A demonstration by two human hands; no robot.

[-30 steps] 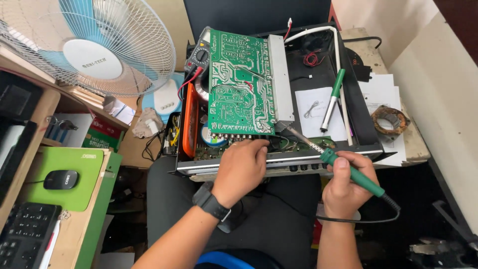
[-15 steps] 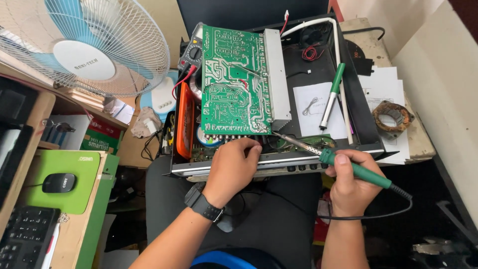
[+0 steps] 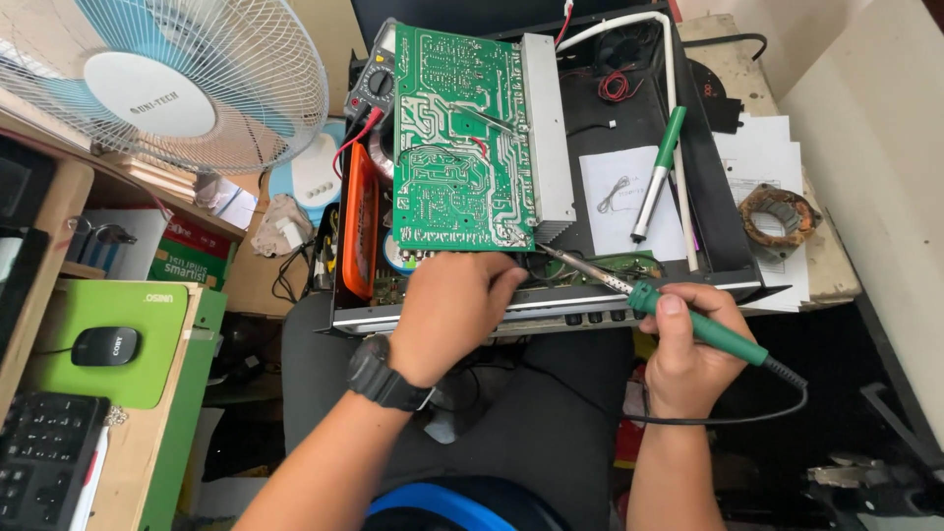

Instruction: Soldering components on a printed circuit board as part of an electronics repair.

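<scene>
A green circuit board (image 3: pixel 460 138) with a silver heat sink stands raised over an opened black device chassis (image 3: pixel 708 187). My left hand (image 3: pixel 447 315), with a black watch on the wrist, rests on the chassis's front edge just below the board, fingers curled onto something hidden there. My right hand (image 3: pixel 688 354) grips a green-handled soldering iron (image 3: pixel 678 315). Its metal tip points up-left toward the board's lower right corner.
A green and silver pen-shaped tool (image 3: pixel 657 175) lies on white paper inside the chassis. A multimeter (image 3: pixel 374 84) and an orange tool (image 3: pixel 359 221) sit left of the board. A fan (image 3: pixel 167 84), mouse (image 3: pixel 103 346) and keyboard (image 3: pixel 44 442) are at left; a metal core (image 3: pixel 777 214) at right.
The view has shifted slightly. My right hand has drawn the soldering iron a little lower and to the right; my left hand stays at the chassis's front edge.
</scene>
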